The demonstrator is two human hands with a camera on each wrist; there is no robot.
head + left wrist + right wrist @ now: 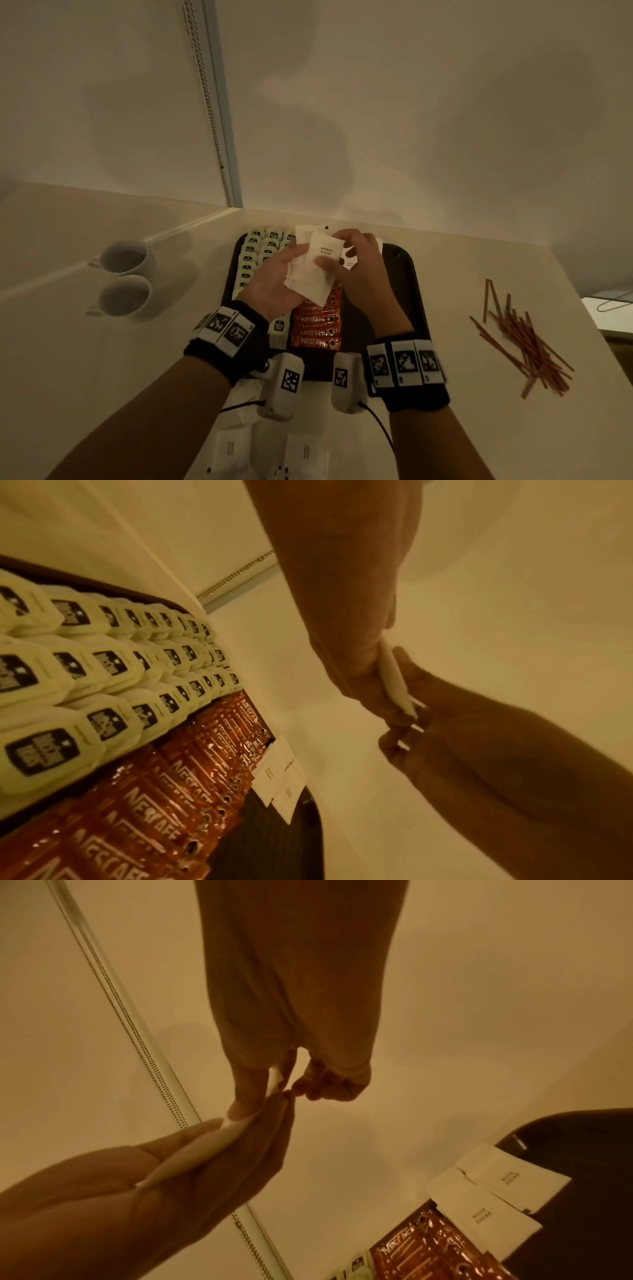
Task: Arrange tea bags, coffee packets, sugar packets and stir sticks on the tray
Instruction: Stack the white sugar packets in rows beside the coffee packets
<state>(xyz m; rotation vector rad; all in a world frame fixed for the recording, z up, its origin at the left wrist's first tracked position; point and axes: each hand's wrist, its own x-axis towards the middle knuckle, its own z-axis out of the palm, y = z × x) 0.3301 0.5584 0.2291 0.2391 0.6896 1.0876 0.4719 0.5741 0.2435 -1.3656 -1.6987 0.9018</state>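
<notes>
White sugar packets (270, 452) lay nearest on the counter (462, 274). Over the tray (404, 274), left hand (274, 287) and right hand (359, 270) both pinched a held stack of packets (317, 270), fingers closed on it. Coffee packets (317, 322) sat beneath, tea bags (253, 253) at ten o'clock, stir sticks (524, 339) at three o'clock.
</notes>
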